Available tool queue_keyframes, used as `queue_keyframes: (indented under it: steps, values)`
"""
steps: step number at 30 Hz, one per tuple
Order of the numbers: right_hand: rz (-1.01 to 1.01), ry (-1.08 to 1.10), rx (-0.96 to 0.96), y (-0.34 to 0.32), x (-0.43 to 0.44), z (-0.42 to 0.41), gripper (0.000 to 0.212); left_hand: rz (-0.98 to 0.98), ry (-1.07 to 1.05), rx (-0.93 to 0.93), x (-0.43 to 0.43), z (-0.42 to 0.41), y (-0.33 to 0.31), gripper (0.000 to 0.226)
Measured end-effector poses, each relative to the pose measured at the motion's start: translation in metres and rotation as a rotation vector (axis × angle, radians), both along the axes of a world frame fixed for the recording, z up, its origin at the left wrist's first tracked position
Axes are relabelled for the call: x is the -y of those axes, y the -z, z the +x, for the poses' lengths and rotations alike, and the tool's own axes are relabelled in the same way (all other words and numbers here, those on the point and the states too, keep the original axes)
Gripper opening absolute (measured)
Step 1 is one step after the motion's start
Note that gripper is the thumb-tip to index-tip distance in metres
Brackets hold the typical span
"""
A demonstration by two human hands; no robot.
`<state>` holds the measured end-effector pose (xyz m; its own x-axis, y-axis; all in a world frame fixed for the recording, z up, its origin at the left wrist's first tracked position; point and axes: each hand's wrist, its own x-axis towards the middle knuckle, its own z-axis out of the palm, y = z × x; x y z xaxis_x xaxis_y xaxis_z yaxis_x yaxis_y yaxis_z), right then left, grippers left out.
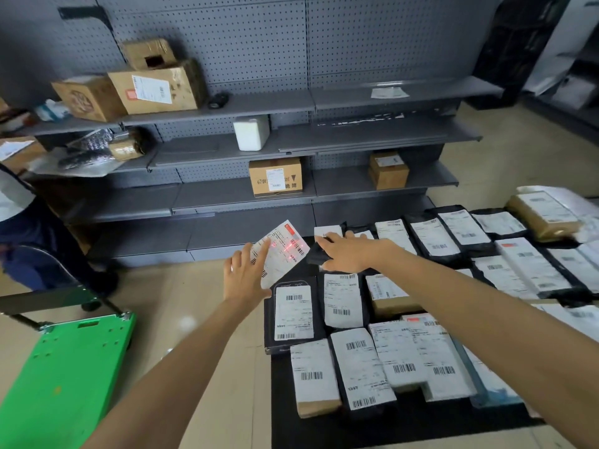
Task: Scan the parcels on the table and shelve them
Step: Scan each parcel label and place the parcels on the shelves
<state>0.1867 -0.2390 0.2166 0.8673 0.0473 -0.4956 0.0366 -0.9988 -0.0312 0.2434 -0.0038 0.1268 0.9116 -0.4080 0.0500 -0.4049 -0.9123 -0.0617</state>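
My left hand (244,272) holds up a flat white parcel (281,252) by its lower left edge, label facing me, above the floor at the table's left corner. A red scan pattern glows on its label. My right hand (348,252) grips a black handheld scanner (316,254) pointed at that parcel. Several parcels with white barcode labels (356,367) lie in rows on the black table (324,429). The grey shelf unit (275,105) stands behind.
Cardboard boxes (155,85) sit on the upper left shelf, a white box (251,132) on the middle shelf, two small cartons (275,176) lower down. A green platform trolley (64,367) stands at the left. A person (19,228) is at the left edge.
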Motion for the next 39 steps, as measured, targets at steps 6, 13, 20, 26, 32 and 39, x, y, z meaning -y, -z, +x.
queue_keyframes:
  steps: [6,13,20,26,32,39]
  values:
    - [-0.051,0.018,-0.018,-0.005,0.016,-0.016,0.07,0.003,0.036,-0.008,0.013,-0.001,0.001,0.115]
    - [-0.063,0.073,-0.019,-0.002,0.046,-0.03,0.07,-0.014,0.085,-0.009,0.044,-0.001,-0.002,0.118]
    - [0.024,0.14,0.072,-0.007,0.079,-0.053,0.072,-0.025,0.162,-0.026,0.088,-0.013,-0.007,0.116]
    - [-0.015,0.316,0.198,-0.006,0.122,-0.114,0.074,-0.058,0.317,-0.061,0.165,-0.043,-0.017,0.112]
    - [-0.04,0.581,0.287,-0.016,0.194,-0.22,0.074,-0.012,0.569,-0.055,0.267,-0.106,-0.035,0.111]
    - [-0.096,0.858,0.307,-0.024,0.292,-0.413,0.073,-0.016,0.865,-0.043,0.414,-0.261,-0.052,0.11]
